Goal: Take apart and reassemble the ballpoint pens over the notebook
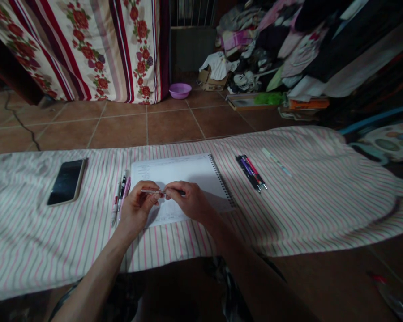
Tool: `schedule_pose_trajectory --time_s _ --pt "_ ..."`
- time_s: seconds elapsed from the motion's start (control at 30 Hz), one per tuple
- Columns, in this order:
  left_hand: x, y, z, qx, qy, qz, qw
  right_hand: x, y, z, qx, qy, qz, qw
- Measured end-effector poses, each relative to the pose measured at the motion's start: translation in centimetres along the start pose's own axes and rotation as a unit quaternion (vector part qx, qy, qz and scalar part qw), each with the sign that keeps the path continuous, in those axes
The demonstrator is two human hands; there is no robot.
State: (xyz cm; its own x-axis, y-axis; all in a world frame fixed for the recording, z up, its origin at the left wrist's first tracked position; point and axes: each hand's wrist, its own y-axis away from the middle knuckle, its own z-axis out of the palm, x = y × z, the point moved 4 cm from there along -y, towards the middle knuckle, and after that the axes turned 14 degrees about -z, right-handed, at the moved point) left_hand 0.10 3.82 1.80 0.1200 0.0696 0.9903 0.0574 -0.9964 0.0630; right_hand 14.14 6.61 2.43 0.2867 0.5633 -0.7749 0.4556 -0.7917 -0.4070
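my left grip (138, 203) is pinched round a slim pale pen part (149, 191), my right grip (190, 200) closed on a dark pen part (181, 192), both above the spiral notebook (184, 172); i cannot tell whether the parts join. pens (122, 187) lie beside the notebook's left edge, a phone (66, 182) farther left on the striped cloth (97, 228).

Cannot read the writing (143, 172) on the notebook (188, 172), too small and faint. Cannot fully see the pen (150, 191), covered partly by fingers (176, 184), or the striped cloth (36, 237), cut by the left edge.
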Motion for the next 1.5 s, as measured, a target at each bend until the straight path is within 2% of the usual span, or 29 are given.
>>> schedule_pose_trajectory --time_s 0.17,0.47,0.67,0.9,1.1,1.3,1.5 --pt "0.2 0.0 -0.2 0.006 0.023 0.008 1.0 -0.3 -0.1 0.2 0.028 -0.04 0.007 0.999" --pt "1.5 0.6 -0.1 -0.004 0.066 0.014 0.998 -0.3 -0.2 0.6 0.036 -0.115 0.0 0.993" --pt "1.1 0.3 -0.2 0.006 0.092 0.016 0.996 0.1 0.0 1.2 0.046 -0.163 0.013 0.985" --pt "0.5 -0.1 -0.3 0.061 0.168 0.003 0.984 0.3 0.0 1.7 0.066 -0.2 0.033 0.977" --pt "1.0 0.0 -0.1 0.12 0.174 0.004 0.977 0.2 -0.3 2.0 0.091 -0.247 0.025 0.965" --pt "1.9 0.0 0.3 0.135 0.146 -0.007 0.98 -0.4 -0.7 2.2 0.125 -0.282 0.032 0.951" --pt "2.3 0.0 0.2 0.139 0.08 0.018 0.987 -0.2 -0.4 2.5 0.158 -0.28 0.019 0.947"
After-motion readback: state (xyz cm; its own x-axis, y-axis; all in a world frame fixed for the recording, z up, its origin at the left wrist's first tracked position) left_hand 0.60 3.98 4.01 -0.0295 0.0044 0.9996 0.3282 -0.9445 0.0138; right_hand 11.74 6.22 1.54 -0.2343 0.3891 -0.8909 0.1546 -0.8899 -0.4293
